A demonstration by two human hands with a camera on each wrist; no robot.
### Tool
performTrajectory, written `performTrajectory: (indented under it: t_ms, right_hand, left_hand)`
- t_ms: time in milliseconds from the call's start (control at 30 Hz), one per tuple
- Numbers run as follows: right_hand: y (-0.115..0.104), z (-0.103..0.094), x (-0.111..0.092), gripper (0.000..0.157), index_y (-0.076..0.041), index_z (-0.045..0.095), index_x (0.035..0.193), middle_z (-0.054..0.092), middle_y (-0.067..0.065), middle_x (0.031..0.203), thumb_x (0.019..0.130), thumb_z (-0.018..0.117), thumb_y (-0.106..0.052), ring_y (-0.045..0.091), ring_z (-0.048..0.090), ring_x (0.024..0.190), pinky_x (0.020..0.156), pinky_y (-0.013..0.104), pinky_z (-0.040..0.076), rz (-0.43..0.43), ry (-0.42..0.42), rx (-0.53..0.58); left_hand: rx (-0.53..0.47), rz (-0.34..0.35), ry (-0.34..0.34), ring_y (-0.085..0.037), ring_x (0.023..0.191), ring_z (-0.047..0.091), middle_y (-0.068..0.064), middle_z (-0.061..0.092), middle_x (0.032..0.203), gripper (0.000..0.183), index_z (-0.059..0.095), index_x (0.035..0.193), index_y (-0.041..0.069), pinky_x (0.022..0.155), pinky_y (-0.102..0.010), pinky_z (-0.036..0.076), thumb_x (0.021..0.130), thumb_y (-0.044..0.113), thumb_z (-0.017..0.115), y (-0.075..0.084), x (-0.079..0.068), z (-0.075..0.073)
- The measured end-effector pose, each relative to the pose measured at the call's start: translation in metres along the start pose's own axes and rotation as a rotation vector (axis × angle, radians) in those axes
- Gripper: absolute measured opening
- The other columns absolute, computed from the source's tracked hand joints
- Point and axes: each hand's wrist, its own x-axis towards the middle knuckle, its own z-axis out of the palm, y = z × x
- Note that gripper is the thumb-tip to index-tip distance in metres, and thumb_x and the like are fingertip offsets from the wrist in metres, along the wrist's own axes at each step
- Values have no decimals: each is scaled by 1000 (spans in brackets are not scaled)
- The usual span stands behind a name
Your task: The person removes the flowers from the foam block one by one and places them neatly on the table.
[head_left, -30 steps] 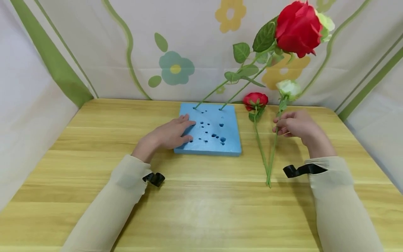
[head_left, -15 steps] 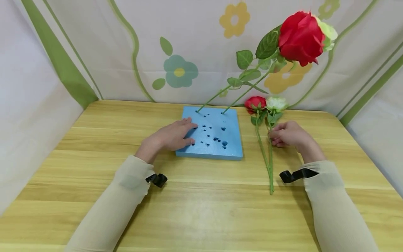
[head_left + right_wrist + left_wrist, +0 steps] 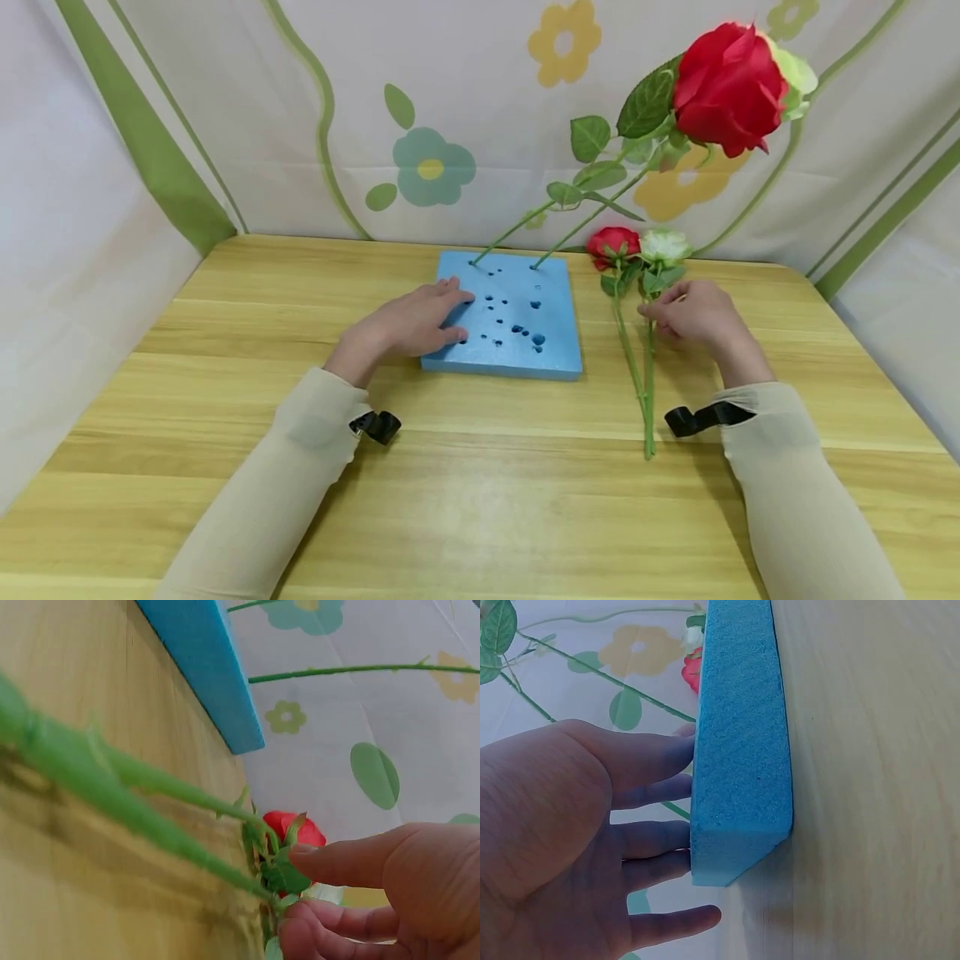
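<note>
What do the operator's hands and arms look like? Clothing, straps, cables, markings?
Left hand and right hand: bare, no gloves. Left sleeve and right sleeve: long, plain beige. Left strap and right strap at the wrists: black, curled ends. No cables or printed markings visible.

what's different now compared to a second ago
The lower white rose has come down and to the left, its head now beside the lower red rose; the right hand moved left with it, and whether it has let go is unclear. The left hand stays on the blue block, where both tall flowers remain.
</note>
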Motion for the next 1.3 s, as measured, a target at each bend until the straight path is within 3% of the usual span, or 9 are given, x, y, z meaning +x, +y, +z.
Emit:
performTrajectory:
  t_ms: [267, 567, 800, 933, 1100, 1300]
  right_hand:
    - [-23, 17, -3, 53, -5, 66, 130, 80, 13, 103, 101, 70, -50, 22, 76, 86, 74, 32, 56, -159, -51, -44]
    - [-31, 18, -9, 57, -2, 60, 139, 76, 17, 114, 103, 69, -44, 19, 73, 86, 78, 32, 61, -168, -25, 82]
    - [-50, 23, -14, 62, -26, 50, 158, 67, 10, 146, 101, 74, -31, 2, 71, 103, 84, 19, 60, -330, 61, 262]
    - [-64, 28, -22, 59, -31, 55, 154, 69, 1, 144, 100, 76, -25, 4, 72, 107, 83, 18, 61, -402, 108, 389]
    - [-75, 35, -27, 52, -23, 62, 148, 75, -10, 129, 99, 77, -17, 6, 75, 103, 77, 20, 62, -454, 164, 510]
    - [-82, 45, -26, 46, -16, 66, 142, 79, -10, 118, 98, 77, -12, 7, 76, 94, 70, 19, 59, -470, 181, 715]
  left_hand:
    - [22, -1, -1, -35, 168, 9, -18, 12, 179, 65, 30, 168, 8, 137, -52, 15, 112, 33, 53, 0, 0, 3]
    - [61, 14, -3, -36, 168, 8, -19, 10, 179, 65, 29, 168, 7, 137, -51, 15, 113, 33, 50, 6, 4, 2]
    - [48, 7, -8, -36, 168, 8, -19, 10, 179, 65, 29, 168, 6, 137, -51, 15, 113, 32, 51, 1, 0, 3]
    - [39, 7, -11, -37, 168, 8, -20, 10, 179, 65, 29, 168, 5, 137, -52, 15, 113, 32, 51, -1, -1, 3]
    - [32, 3, -10, -37, 168, 9, -19, 10, 179, 65, 30, 168, 7, 136, -52, 16, 112, 32, 52, -3, -2, 4]
    - [17, 10, -8, -36, 168, 9, -19, 11, 179, 65, 31, 168, 7, 137, -52, 15, 112, 33, 52, -6, -2, 6]
